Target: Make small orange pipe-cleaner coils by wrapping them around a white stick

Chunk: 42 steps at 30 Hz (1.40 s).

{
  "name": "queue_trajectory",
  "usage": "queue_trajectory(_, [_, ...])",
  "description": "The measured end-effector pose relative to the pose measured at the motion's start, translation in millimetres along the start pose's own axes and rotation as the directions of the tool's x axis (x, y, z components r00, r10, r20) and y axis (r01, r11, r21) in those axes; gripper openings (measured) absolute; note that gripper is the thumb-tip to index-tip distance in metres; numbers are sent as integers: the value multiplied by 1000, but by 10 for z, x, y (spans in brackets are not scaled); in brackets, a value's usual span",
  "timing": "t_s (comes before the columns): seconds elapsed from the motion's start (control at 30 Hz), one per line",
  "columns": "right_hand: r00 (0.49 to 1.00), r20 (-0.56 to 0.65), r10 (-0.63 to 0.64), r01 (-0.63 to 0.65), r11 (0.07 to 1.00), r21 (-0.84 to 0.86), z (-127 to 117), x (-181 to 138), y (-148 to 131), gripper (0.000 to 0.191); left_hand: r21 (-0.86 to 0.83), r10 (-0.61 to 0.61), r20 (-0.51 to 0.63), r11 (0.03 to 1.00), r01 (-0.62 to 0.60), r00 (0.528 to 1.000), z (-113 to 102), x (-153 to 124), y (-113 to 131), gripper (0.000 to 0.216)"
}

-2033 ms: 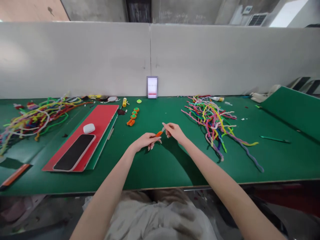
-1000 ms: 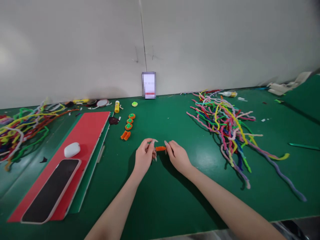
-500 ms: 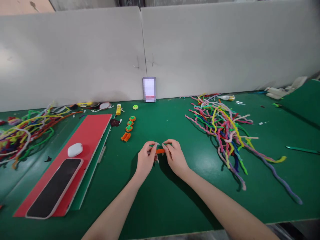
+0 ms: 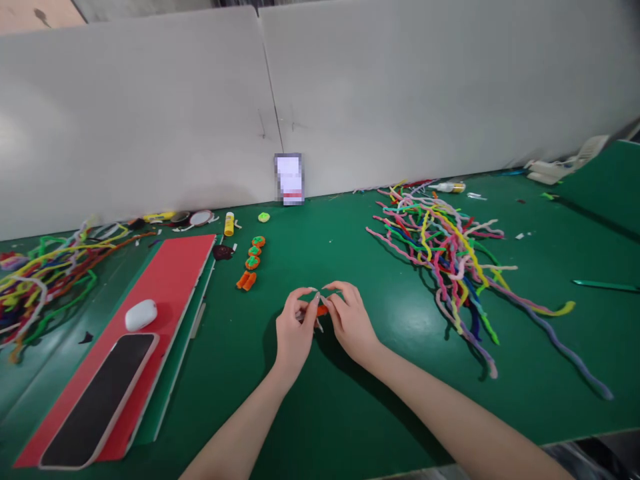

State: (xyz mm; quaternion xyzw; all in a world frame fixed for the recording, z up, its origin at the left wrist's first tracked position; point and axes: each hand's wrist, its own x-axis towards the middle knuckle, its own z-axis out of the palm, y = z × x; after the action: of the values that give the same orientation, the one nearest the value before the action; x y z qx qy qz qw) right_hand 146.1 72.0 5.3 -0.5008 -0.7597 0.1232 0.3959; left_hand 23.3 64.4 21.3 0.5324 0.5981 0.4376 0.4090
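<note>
Between my fingertips is a short orange pipe cleaner piece [image 4: 323, 311], partly hidden by the fingers. My left hand [image 4: 297, 327] pinches it from the left, and my right hand [image 4: 351, 325] pinches it from the right, the two sets of fingertips almost meeting. Beyond them to the left, several orange rounds with green tops [image 4: 254, 251] stand in a row. Nearer to me lie short orange pipe cleaner pieces [image 4: 246, 281] side by side. A small yellow-green round [image 4: 263, 217] sits farther back.
A loose heap of coloured pipe cleaners [image 4: 445, 253] spreads at right, another pile [image 4: 45, 280] at far left. A phone [image 4: 100, 400] and white case [image 4: 141, 315] rest on a red board [image 4: 175, 273]. A glue stick [image 4: 229, 224] and a lit phone [image 4: 289, 179] stand at the back.
My fingertips have drawn closer together around the orange piece, so less of it shows. The camera view has shifted and tilted slightly; the table items lie as before.
</note>
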Motion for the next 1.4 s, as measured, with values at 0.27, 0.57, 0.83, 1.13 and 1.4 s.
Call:
queue_trajectory(0.27, [1000,-6,13,-13,1000,25,-45,-3,-64,26,-40,-48,42,998,50,998,78,-49,-1,22])
queue_trajectory(0.57, [997,-60,56,-58,998,-36,-262,71,10,41,-300,-161,-5,942,152,987,-55,60,44,35])
queue_trajectory(0.83, [944,302,135,-204,956,210,-158,14,5,64,-328,-156,86,928,176,984,-23,28,61,36])
queue_trajectory(1.13, [913,385,137,-308,850,428,-252,84,-3,58,-342,-98,269,920,190,958,-49,52,53,44])
queue_trajectory(1.4, [909,403,107,-310,821,480,-276,88,-17,66,-332,-116,199,926,179,973,-118,111,81,42])
